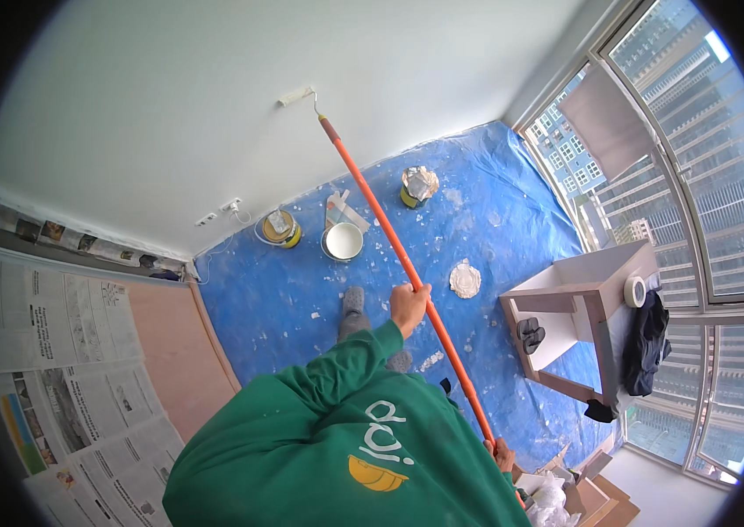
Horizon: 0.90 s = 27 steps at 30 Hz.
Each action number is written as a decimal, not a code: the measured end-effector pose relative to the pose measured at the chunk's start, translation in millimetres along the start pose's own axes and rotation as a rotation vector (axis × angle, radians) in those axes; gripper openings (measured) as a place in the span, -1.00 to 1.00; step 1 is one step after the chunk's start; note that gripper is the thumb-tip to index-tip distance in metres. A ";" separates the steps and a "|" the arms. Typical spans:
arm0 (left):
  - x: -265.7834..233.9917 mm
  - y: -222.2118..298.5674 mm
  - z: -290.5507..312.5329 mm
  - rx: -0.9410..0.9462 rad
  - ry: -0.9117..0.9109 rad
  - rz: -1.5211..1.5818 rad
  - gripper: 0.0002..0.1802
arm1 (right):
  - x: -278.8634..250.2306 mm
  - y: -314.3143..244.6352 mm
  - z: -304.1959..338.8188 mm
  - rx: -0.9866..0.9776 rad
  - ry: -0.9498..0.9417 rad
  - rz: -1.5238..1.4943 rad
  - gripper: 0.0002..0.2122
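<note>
A long orange extension pole (387,230) runs slantwise across the view, with a paint roller (296,97) at its far end. The pale roller sleeve lies against or very close to the light wall; which of the two I cannot tell. My left hand (409,307) is closed around the middle of the pole. Lower down and to the right, my right hand (502,455) grips the pole near its lower end, partly hidden by my green sleeve. Beneath the pole, a white paint bucket (343,241) stands on blue plastic sheeting (301,303).
Two more cans, one yellowish (279,228) and one foil-covered (419,184), stand near the wall (161,105). A crumpled pale disc (465,279) lies on the sheeting. At right is a wooden table (596,294) holding tape and dark cloth, by windows. Newspaper (64,325) covers a surface at left.
</note>
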<state>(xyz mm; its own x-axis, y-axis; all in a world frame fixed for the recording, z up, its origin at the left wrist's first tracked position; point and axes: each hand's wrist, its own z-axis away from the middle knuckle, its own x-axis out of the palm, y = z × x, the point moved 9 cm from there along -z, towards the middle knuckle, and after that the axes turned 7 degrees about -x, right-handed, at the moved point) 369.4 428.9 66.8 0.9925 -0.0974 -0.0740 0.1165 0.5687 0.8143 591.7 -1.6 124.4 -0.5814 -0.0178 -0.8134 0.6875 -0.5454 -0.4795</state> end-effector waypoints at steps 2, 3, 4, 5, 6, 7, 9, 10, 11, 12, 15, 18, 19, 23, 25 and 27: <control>-4.0 23.3 22.6 0.079 0.007 -0.080 -0.63 | 12.5 18.4 4.0 -0.044 0.028 -0.069 -0.62; -6.0 37.5 33.5 0.121 0.011 -0.122 -0.63 | 16.5 22.7 4.7 -0.058 0.037 -0.073 -0.62; -7.1 49.4 44.0 0.172 0.020 -0.116 -0.63 | 19.3 26.5 5.1 -0.074 0.045 -0.075 -0.62; -7.8 61.6 54.1 0.230 0.029 -0.114 -0.64 | 24.2 27.4 3.4 -0.091 0.058 -0.084 -0.62; -10.1 73.5 63.0 0.284 0.040 -0.112 -0.65 | 25.1 24.7 1.3 -0.105 0.091 -0.119 -0.62; -14.0 84.8 69.3 0.298 0.046 -0.097 -0.65 | 26.6 20.7 -5.0 -0.127 0.104 -0.138 -0.62; -15.0 101.2 80.5 0.317 0.041 -0.068 -0.67 | 28.3 15.4 -12.1 -0.154 0.133 -0.171 -0.62; -17.2 111.5 83.4 0.351 0.045 -0.056 -0.67 | 31.2 14.4 -18.5 -0.163 0.144 -0.193 -0.62; -17.8 120.7 84.5 0.386 0.043 -0.046 -0.67 | 35.0 11.6 -24.4 -0.166 0.159 -0.216 -0.62; -18.8 130.0 85.6 0.420 0.042 -0.036 -0.68 | 38.0 8.4 -30.8 -0.171 0.172 -0.239 -0.62; -28.0 160.5 86.4 0.483 0.072 -0.057 -0.68 | 30.2 -24.3 -52.8 -0.219 0.177 -0.329 -0.62; -31.0 202.3 97.2 0.576 0.088 -0.087 -0.68 | 21.0 -49.5 -69.7 -0.266 0.246 -0.392 -0.64; -33.6 217.3 97.5 0.603 0.094 -0.082 -0.67 | 20.5 -57.9 -78.9 -0.279 0.248 -0.439 -0.66; -44.0 261.5 94.4 0.727 0.123 -0.035 -0.67 | 4.4 -102.4 -99.5 -0.313 0.227 -0.606 -0.66; -49.7 289.3 102.1 0.757 0.119 0.004 -0.68 | 1.8 -121.1 -110.7 -0.314 0.203 -0.681 -0.66; -58.3 314.2 109.5 0.779 0.088 0.044 -0.69 | 8.0 -134.1 -126.9 -0.349 0.225 -0.687 -0.67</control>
<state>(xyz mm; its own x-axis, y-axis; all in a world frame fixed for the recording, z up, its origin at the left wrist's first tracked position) 344.1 523.8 390.1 0.9987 -0.0047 -0.0513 0.0497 -0.1692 0.9843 550.1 177.8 140.4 -0.8482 0.4162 -0.3277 0.3253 -0.0789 -0.9423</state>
